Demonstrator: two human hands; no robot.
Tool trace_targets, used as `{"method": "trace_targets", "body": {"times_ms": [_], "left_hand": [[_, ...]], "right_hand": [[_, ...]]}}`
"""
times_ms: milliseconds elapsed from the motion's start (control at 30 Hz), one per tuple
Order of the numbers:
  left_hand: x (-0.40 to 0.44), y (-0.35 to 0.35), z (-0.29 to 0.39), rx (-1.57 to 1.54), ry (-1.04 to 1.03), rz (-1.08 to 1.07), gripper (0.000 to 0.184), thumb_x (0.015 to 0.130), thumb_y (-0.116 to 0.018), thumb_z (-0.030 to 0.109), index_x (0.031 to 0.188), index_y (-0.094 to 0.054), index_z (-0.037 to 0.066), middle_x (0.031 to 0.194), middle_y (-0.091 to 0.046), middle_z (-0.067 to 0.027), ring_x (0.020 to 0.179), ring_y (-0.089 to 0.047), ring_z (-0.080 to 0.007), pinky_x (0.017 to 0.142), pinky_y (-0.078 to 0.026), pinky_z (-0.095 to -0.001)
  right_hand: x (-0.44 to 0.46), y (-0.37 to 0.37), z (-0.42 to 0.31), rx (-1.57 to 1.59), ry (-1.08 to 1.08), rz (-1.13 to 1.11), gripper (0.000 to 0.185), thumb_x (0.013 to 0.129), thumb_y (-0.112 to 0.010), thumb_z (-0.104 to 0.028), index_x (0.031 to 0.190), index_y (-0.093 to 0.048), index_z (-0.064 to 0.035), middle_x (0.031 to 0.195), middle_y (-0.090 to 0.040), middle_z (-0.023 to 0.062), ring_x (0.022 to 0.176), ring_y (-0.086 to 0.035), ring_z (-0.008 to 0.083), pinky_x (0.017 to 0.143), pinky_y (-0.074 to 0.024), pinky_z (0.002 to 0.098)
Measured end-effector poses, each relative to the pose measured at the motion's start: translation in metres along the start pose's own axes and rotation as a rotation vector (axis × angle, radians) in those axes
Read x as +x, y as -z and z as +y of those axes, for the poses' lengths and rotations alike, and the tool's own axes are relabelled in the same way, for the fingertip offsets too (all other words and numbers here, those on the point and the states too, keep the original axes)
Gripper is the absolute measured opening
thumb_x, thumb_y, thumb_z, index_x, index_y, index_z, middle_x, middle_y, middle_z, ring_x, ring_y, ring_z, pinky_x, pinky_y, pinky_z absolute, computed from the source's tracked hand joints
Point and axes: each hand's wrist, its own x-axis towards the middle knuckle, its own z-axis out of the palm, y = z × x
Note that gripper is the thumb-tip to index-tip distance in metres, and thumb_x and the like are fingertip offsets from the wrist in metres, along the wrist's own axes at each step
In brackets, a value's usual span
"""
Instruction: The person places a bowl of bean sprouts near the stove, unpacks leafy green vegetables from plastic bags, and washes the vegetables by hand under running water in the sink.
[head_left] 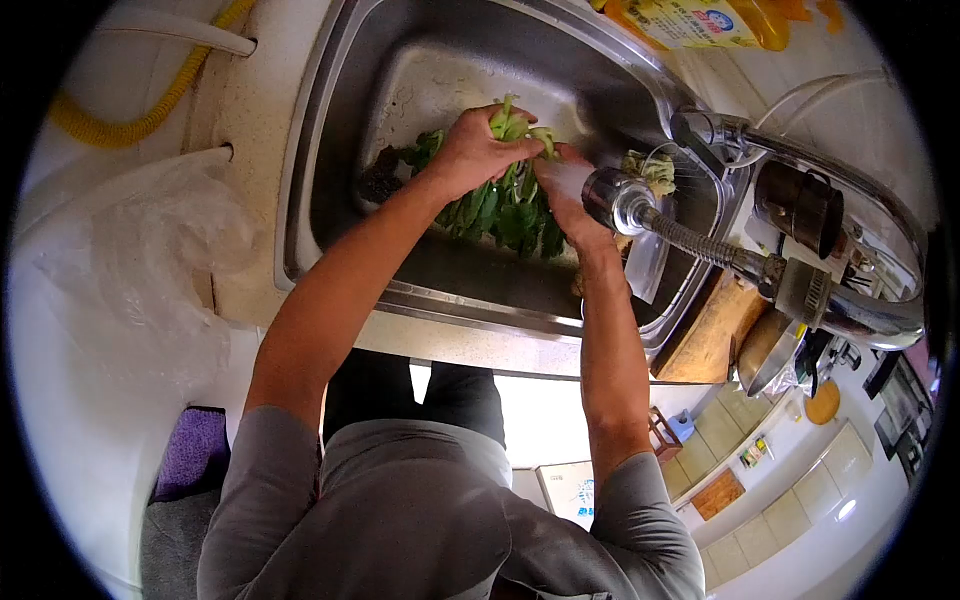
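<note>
My left hand [474,156] is closed around the pale stems of a bunch of leafy greens [517,215] inside the steel sink. Beside it, my right hand [563,188] is curled against the same bunch, with its fingertips partly hidden by stems. Dark green leaves hang below both hands toward the near side of the basin. Just right of my right hand is the faucet's spray head [612,200], and whitish water spray crosses that hand. More dark leaves [425,150] lie in the basin to the left of my left hand.
The sink's rim [300,190] surrounds the basin. A wire rack [690,300] with pale leafy pieces [652,172] sits at its right. Farther right are a wooden board [712,325], a metal bowl [770,352] and a dark pot [800,207]. A yellow bottle [700,22] lies behind the sink.
</note>
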Motion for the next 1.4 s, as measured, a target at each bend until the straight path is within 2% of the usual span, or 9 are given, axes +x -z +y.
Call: {"method": "trace_targets", "body": {"times_ms": [233,433,667,767,833,933,1033,1200,1400], "left_hand": [[0.001,0.01,0.007,0.098,0.045,-0.133,0.024,0.096,-0.065,0.018,0.112,-0.063,0.0,0.064,-0.055,0.0004,0.048,-0.045,-0.0063,0.045,-0.037,-0.0255],[0.006,0.011,0.003,0.125,-0.008,-0.211,0.025,0.099,-0.058,0.026,0.097,-0.062,0.001,0.062,-0.053,0.0001,0.046,-0.045,-0.0082,0.046,-0.037,-0.0272],[0.005,0.017,0.014,-0.207,0.316,-0.279,0.022,0.096,-0.062,0.026,0.097,-0.061,0.005,0.061,-0.051,-0.001,0.044,-0.043,-0.0092,0.045,-0.036,-0.0279],[-0.003,0.016,0.019,-0.349,0.433,-0.3,0.021,0.095,-0.063,0.026,0.099,-0.061,0.006,0.063,-0.051,-0.0017,0.045,-0.042,-0.009,0.044,-0.036,-0.0265],[-0.004,0.016,0.015,-0.458,0.476,-0.297,0.022,0.095,-0.063,0.027,0.101,-0.06,0.006,0.065,-0.052,-0.0019,0.047,-0.042,-0.0089,0.044,-0.035,-0.0258],[0.0,0.012,0.0,-0.794,0.436,-0.378,0.022,0.096,-0.063,0.028,0.103,-0.06,0.007,0.07,-0.054,-0.0022,0.052,-0.046,-0.0098,0.047,-0.037,-0.0261],[0.001,0.006,0.001,-1.096,0.346,-0.197,0.021,0.098,-0.061,0.025,0.1,-0.062,0.004,0.069,-0.054,-0.0033,0.053,-0.048,-0.0123,0.05,-0.041,-0.0287],[0.004,-0.005,0.0,-0.346,0.026,0.02,0.02,0.1,-0.059,0.022,0.106,-0.06,0.004,0.072,-0.055,-0.0007,0.057,-0.049,-0.0082,0.051,-0.041,-0.0244],[0.007,0.0,0.002,-0.081,-0.073,-0.025,0.018,0.1,-0.058,0.019,0.105,-0.061,0.002,0.071,-0.056,-0.001,0.056,-0.051,-0.0082,0.048,-0.04,-0.0246]], "right_hand": [[0.002,-0.001,-0.035,0.231,-0.237,0.023,0.031,0.099,-0.06,-0.028,0.083,-0.058,-0.0011,0.071,-0.053,-0.0014,0.069,-0.048,0.0115,0.065,-0.0419,0.0302],[0.002,-0.012,-0.012,0.344,-0.2,0.003,0.033,0.099,-0.06,-0.03,0.081,-0.058,-0.0018,0.066,-0.048,-0.0022,0.063,-0.043,0.0115,0.057,-0.0375,0.0291],[-0.004,-0.011,-0.015,0.626,-0.44,-0.076,0.028,0.098,-0.06,-0.03,0.082,-0.056,-0.0076,0.063,-0.043,-0.0044,0.053,-0.039,0.0085,0.048,-0.03,0.0244],[-0.003,0.002,-0.026,0.859,-0.59,-0.196,0.028,0.095,-0.064,-0.032,0.083,-0.054,-0.0087,0.063,-0.04,-0.0049,0.053,-0.035,0.0085,0.048,-0.0266,0.0228],[0.001,0.002,-0.012,1.568,-0.542,-0.516,0.026,0.089,-0.068,-0.031,0.085,-0.054,-0.0096,0.066,-0.041,-0.0043,0.055,-0.035,0.0097,0.047,-0.0239,0.0223],[0.004,-0.004,-0.007,1.968,-0.493,-0.387,0.025,0.083,-0.071,-0.03,0.088,-0.057,-0.0102,0.072,-0.05,-0.0029,0.06,-0.043,0.0107,0.048,-0.0276,0.0232],[0.011,0.002,-0.014,1.726,-0.389,-0.178,0.022,0.084,-0.07,-0.027,0.095,-0.062,-0.0107,0.077,-0.055,-0.0014,0.064,-0.048,0.0128,0.051,-0.0341,0.0246],[0.013,0.005,-0.069,0.584,-0.669,0.022,0.039,0.096,-0.06,-0.048,0.089,-0.065,-0.0101,0.067,-0.051,-0.0023,0.058,-0.043,0.0085,0.05,-0.0324,0.0251],[0.012,-0.003,-0.05,0.563,-0.436,-0.177,0.035,0.097,-0.059,-0.044,0.088,-0.061,-0.0104,0.065,-0.047,-0.0025,0.056,-0.039,0.0088,0.05,-0.0284,0.0238]]}}
